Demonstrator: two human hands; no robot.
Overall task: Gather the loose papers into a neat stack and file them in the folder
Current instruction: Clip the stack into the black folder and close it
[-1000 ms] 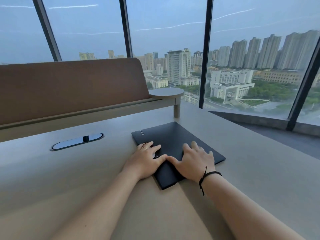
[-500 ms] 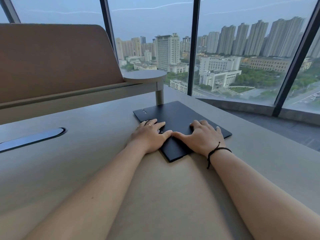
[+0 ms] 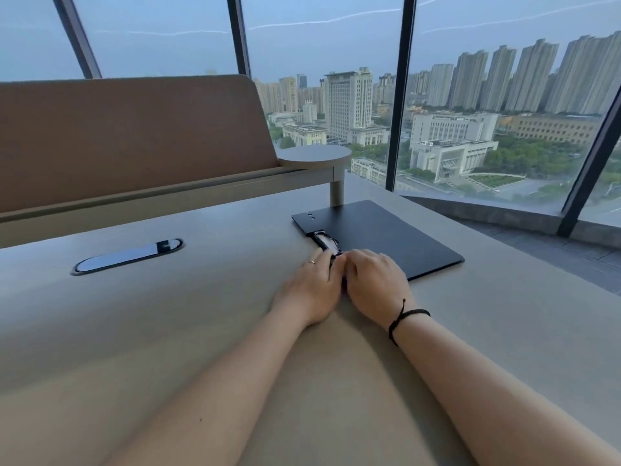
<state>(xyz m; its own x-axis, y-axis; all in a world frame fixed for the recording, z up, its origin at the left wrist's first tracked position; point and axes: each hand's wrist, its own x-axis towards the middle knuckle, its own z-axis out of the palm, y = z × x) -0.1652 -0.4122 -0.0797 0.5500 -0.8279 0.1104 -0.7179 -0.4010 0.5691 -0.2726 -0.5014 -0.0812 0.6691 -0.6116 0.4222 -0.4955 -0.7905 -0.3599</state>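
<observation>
A person's left hand [image 3: 311, 289] and right hand [image 3: 376, 282] meet knuckle to knuckle at the near left edge of a flat, matte black folder [image 3: 383, 237] lying on a smooth grey-beige desk [image 3: 168, 331]. Both hands are curled narrow, fingertips pinching the folder's edge, where a sliver of white, perhaps paper, shows just beyond the left fingers. A thin ring sits on the left hand; a black cord bracelet [image 3: 405, 319] circles the right wrist. Farther left of the left hand lies a glossy oval cable port [image 3: 127, 256]. Beyond both hands rises a brown padded divider [image 3: 127, 136].
</observation>
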